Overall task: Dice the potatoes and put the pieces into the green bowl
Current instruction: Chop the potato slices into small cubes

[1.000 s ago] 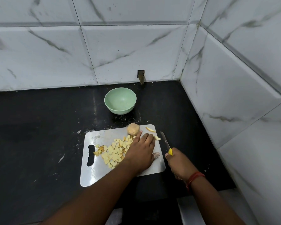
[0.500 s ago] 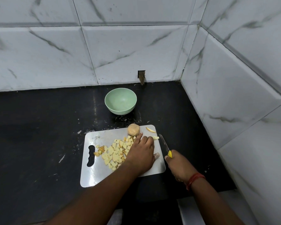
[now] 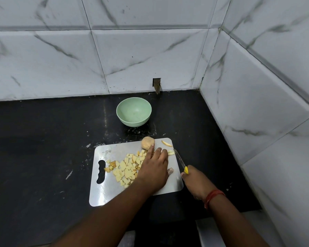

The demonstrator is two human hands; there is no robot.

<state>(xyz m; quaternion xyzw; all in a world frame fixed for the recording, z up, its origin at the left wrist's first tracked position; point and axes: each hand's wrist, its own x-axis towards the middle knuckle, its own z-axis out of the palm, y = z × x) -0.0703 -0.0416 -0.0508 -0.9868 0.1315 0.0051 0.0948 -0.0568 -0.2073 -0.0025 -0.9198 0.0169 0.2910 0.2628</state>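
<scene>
Nearest the camera, the right hand (image 3: 196,182) grips the yellow handle of a knife (image 3: 180,161), whose blade lies low along the right edge of the steel cutting board (image 3: 103,193); over the last second the blade has swung from standing off the board's right edge to angling in towards the far-right corner, where a few pale potato strips (image 3: 171,152) lie at the blade's tip. The left hand (image 3: 154,171) rests palm-down on the board with its fingers stretched forward and flat, holding nothing; its fingertips reach the near side of the strips and one finger points at the whole potato (image 3: 147,143), and it has barely shifted. Left of that hand lies the heap of diced potato (image 3: 127,170), spread across the middle of the board, a few pieces still carrying skin. A curved sliver of peel (image 3: 166,143) sits at the far-right corner, just right of the whole potato. Beyond the board, on the black countertop (image 3: 43,139), the green bowl (image 3: 133,111) stands with no pieces in it, well apart from the heap. The knife closing on the strips suggests the last bits of this potato are about to be cross-cut; one potato is uncut, and nothing has been moved to the bowl.
</scene>
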